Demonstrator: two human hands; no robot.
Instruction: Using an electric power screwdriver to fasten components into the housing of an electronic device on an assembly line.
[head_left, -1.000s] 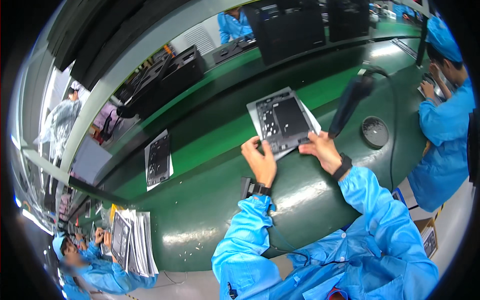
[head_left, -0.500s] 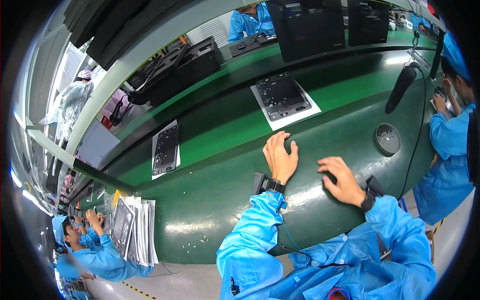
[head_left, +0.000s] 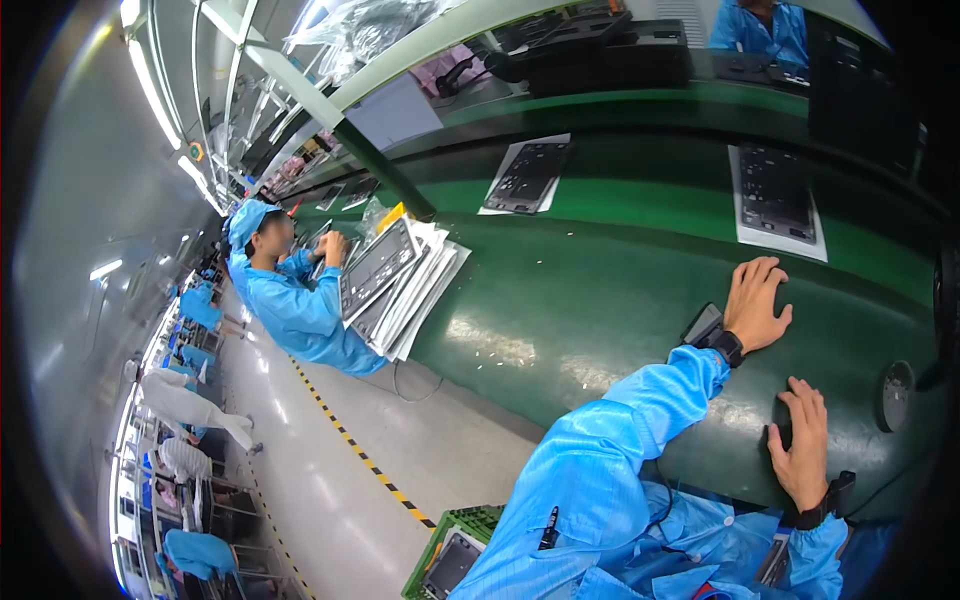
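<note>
My left hand (head_left: 757, 305) rests on the green workbench (head_left: 600, 290) with its fingers stretched out and nothing held. Just beyond its fingertips, a black flat tablet-like housing (head_left: 777, 190) lies on a white sheet (head_left: 803, 246) on the bright green strip. Lower down and to the right, my right hand (head_left: 802, 440) has its fingers and thumb apart, also without anything in it. A round dark dish (head_left: 895, 396) of small bits stands to the right of that hand. Each wrist wears a black band. Farther left, a second tablet-like housing (head_left: 532, 176) lies on another white sheet.
At the bench's left end a stack of white sheets (head_left: 432, 285) bears a dark frame-like panel (head_left: 378, 268), with a co-worker (head_left: 300, 290) in blue beside it. Small pale bits (head_left: 487, 362) are scattered on the bench. A green crate (head_left: 418, 568) stands on the floor.
The view has swung left, so the bench and both hands appear farther right, and more of the aisle shows. Both hands remain empty with fingers apart.
</note>
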